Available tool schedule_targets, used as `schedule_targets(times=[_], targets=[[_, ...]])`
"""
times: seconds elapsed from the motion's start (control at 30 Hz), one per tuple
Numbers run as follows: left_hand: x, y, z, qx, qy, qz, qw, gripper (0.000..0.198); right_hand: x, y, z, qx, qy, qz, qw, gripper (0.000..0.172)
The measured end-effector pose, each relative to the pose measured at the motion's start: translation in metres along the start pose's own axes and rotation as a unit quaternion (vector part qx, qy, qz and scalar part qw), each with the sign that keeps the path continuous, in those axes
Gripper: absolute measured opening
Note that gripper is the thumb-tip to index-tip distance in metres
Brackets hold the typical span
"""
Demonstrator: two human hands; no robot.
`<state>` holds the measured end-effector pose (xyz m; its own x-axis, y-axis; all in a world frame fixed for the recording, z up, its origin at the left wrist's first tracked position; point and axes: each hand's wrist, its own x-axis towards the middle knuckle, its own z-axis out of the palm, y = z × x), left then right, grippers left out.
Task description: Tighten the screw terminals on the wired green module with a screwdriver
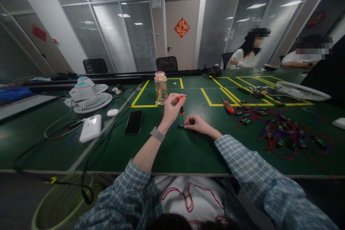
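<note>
My left hand is closed round the orange handle of a small screwdriver, held upright with its tip down on a small green circuit board. My right hand pinches that board against the green table; red wires trail from it. A watch is on my left wrist.
A black phone, a white power bank, a white mouse and dismantled fan parts lie to the left. A pink-lidded bottle stands ahead. A second screwdriver and several wired boards lie right. Two people sit at the far right.
</note>
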<state>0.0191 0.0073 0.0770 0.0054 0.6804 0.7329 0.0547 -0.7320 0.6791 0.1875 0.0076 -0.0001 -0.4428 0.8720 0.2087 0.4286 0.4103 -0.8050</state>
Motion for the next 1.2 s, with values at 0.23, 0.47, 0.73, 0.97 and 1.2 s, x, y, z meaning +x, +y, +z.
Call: schedule_targets(times=[0.23,0.47,0.73,0.97,1.2], targets=[[-0.0006,0.0034,-0.0007,-0.070,-0.037,-0.048,0.996,0.020,0.0002,0.0008,0.0002,-0.002,0.002,-0.001,1.000,0.015],[-0.0024,0.0041,0.0017,0.042,0.024,0.018,0.999,0.008,-0.0001,-0.0002,-0.0008,-0.004,-0.004,0.003,1.000,0.016],[-0.0026,0.0033,0.0026,0.014,-0.010,0.003,1.000,0.024,-0.0003,-0.0001,-0.0005,-0.001,-0.005,0.000,1.000,0.016],[-0.0016,0.0054,0.0013,0.019,-0.023,0.006,1.000,0.019,-0.0001,-0.0001,-0.0005,-0.008,-0.003,-0.003,1.000,0.016],[-0.0037,0.0046,0.0021,0.078,0.016,0.021,0.997,0.005,-0.0002,0.0002,-0.0004,-0.002,-0.001,0.000,1.000,0.016]])
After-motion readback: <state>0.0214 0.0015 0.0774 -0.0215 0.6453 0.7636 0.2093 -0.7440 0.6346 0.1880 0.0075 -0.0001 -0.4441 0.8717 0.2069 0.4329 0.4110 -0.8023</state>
